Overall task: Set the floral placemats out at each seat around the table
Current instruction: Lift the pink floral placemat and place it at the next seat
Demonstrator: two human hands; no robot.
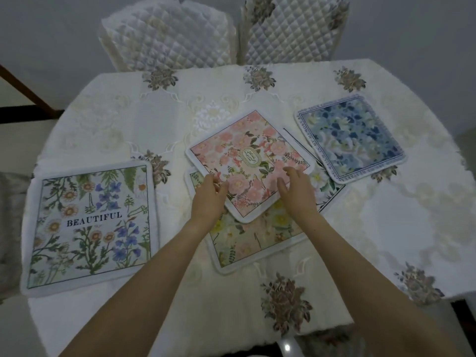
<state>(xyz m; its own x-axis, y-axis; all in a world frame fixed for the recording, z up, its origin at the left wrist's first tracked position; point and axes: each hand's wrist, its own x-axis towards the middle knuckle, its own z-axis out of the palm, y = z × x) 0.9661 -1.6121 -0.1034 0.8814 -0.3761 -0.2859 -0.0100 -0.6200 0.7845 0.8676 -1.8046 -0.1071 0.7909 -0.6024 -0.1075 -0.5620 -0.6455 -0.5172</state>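
Observation:
A pink floral placemat (247, 153) lies turned at an angle on top of a yellow and white floral placemat (247, 243) in the middle of the table. My left hand (210, 199) pinches the pink mat's near left edge. My right hand (296, 191) rests on its near right part with fingers relaxed. A green placemat printed BEAUTIFUL (90, 225) lies flat at the left edge. A blue floral placemat (351, 136) lies at the far right.
The table (386, 228) wears a cream embroidered cloth with flower motifs. Two chairs with quilted covers (170, 34) (291, 32) stand at the far side. A dark wooden rail (25, 91) is at the far left.

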